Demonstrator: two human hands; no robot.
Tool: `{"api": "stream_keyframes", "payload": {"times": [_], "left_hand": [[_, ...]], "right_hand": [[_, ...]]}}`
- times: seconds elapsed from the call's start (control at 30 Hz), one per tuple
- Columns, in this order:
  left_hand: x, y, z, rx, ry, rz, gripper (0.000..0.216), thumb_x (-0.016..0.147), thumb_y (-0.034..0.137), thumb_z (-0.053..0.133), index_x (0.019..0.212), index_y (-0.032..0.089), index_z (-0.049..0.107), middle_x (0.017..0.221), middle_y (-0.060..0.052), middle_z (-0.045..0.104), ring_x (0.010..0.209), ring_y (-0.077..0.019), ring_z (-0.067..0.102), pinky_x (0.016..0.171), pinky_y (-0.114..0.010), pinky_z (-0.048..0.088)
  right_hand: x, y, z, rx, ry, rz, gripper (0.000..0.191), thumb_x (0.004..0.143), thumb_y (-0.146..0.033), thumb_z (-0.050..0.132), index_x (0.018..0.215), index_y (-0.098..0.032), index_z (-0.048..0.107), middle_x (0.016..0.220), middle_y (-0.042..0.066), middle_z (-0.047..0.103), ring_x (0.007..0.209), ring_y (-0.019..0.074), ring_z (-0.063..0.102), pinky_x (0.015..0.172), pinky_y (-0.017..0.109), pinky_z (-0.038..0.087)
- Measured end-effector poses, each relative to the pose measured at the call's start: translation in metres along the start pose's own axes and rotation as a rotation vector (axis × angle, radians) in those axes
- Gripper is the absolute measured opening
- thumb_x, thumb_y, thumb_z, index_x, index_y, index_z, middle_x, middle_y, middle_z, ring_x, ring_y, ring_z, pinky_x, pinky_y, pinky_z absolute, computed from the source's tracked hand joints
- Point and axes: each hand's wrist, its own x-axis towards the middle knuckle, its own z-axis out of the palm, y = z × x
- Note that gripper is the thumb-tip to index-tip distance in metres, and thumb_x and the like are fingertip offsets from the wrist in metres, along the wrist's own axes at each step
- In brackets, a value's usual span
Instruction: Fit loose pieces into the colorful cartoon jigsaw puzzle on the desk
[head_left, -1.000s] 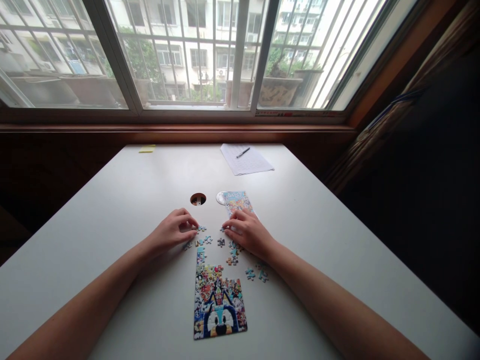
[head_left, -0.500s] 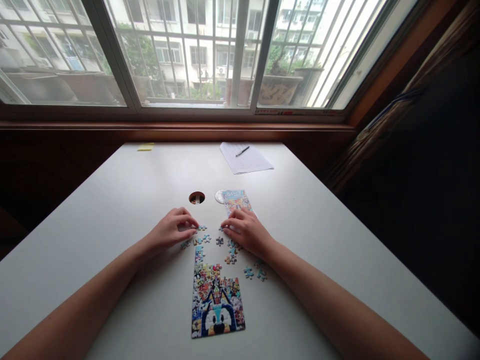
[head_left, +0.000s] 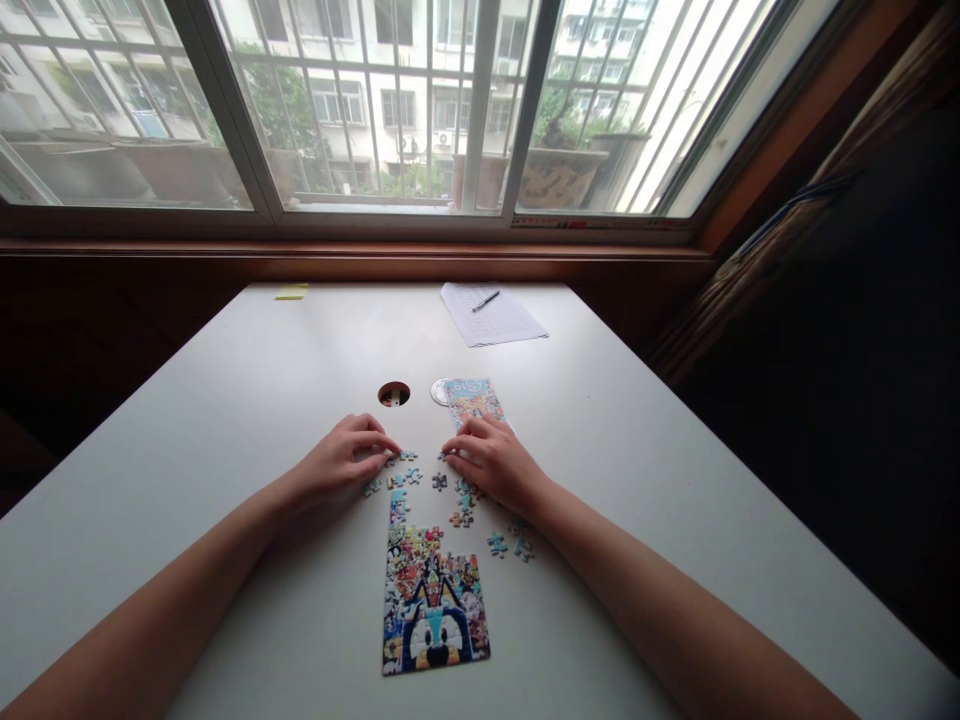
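Observation:
A partly assembled jigsaw puzzle lies flat near the front of the table, a blue cartoon dog's face at its lower end and a ragged upper edge. Above its upper left corner, my left hand has thumb and index finger closed on a small puzzle piece. Another loose piece lies just right of those fingertips. My right hand pinches a puzzle piece to the right. Several loose pieces lie between and below the hands, including a dark one and blue ones.
Partly under my right hand is a colourful picture card, overlapping a round silver cover. A round hole opens in the white table. Farther back lie paper sheets, a pen and yellow sticky notes.
My left fingertips have shifted slightly, and the loose piece beside them sits a little farther right. My right hand has stayed almost still.

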Motion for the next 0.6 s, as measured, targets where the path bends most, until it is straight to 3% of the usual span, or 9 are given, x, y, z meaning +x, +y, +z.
{"api": "stream_keyframes", "payload": {"times": [0.13, 0.27, 0.6], "left_hand": [[0.0004, -0.0011, -0.0001, 0.002, -0.007, 0.004, 0.028, 0.089, 0.025, 0.054, 0.108, 0.028, 0.074, 0.105, -0.006, 0.061, 0.101, -0.0238, 0.054, 0.095, -0.04, 0.046], [-0.0001, -0.0034, 0.0016, -0.025, 0.027, -0.034, 0.031, 0.085, 0.02, 0.052, 0.11, 0.024, 0.07, 0.102, -0.006, 0.061, 0.093, -0.0211, 0.057, 0.083, -0.034, 0.05], [-0.0025, -0.0016, 0.003, -0.033, 0.095, -0.092, 0.023, 0.085, 0.019, 0.051, 0.099, 0.021, 0.07, 0.099, -0.005, 0.06, 0.085, -0.0176, 0.057, 0.072, -0.028, 0.048]], "right_hand": [[-0.0001, 0.0004, 0.0002, -0.001, -0.002, 0.001, 0.012, 0.095, -0.027, 0.064, 0.1, -0.025, 0.075, 0.099, 0.005, 0.066, 0.092, 0.022, 0.055, 0.085, 0.036, 0.042], [-0.0001, 0.0003, 0.0001, 0.003, -0.009, 0.003, 0.012, 0.094, -0.026, 0.065, 0.101, -0.025, 0.075, 0.099, 0.005, 0.066, 0.092, 0.0216, 0.055, 0.085, 0.036, 0.042], [-0.0006, 0.0008, 0.0018, -0.009, 0.0, 0.001, 0.012, 0.095, -0.025, 0.064, 0.101, -0.026, 0.074, 0.1, 0.006, 0.066, 0.093, 0.0223, 0.055, 0.085, 0.037, 0.042]]}}
